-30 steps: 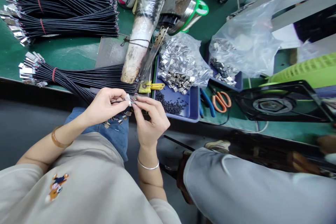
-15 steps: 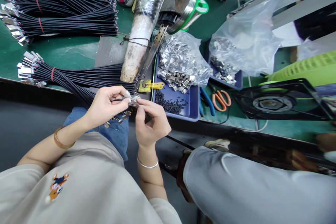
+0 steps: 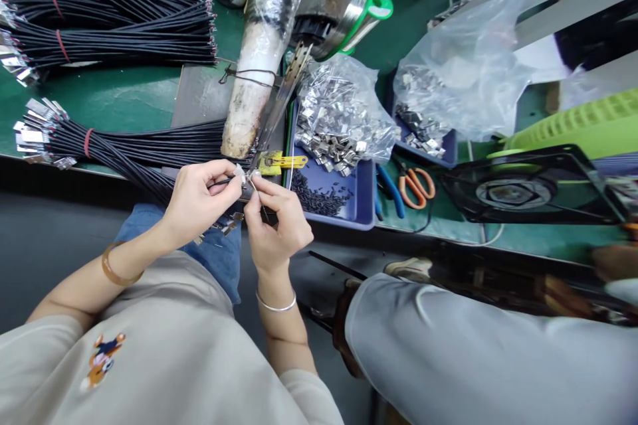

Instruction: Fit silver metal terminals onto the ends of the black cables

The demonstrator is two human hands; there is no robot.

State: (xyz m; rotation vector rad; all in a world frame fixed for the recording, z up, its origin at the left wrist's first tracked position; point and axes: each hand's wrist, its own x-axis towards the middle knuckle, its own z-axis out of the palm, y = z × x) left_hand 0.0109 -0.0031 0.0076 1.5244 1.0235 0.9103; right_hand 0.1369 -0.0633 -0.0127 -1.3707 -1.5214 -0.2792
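My left hand (image 3: 202,196) is closed in a pinch on a black cable (image 3: 222,181) close to its end; something whitish covers a fingertip. Small shiny metal shows at the cable's end, mostly hidden by fingers. My right hand (image 3: 276,219) is closed too, its thumb and forefinger pinching a thin wire (image 3: 260,200) beside that end. The fingertips of both hands nearly meet over the bench edge. Below them, metal connectors (image 3: 230,224) on other cables hang near my lap. Behind lies a banded bundle of black cables (image 3: 149,144) with metal connectors on its left ends.
A wrapped tube (image 3: 244,99) slants down behind my hands. Right of it stands a blue tray (image 3: 366,196) with bagged metal connectors (image 3: 339,113) and small black pieces (image 3: 316,192). Orange-handled pliers (image 3: 416,187), a yellow cutter (image 3: 289,161), a solder spool (image 3: 369,10) and a fan (image 3: 518,192) lie around. A co-worker's leg (image 3: 448,345) is close at right.
My right hand has moved left, closer to my left fingertips, and turned a little. The thin wire now shows along its thumb. The whole view has shifted slightly.
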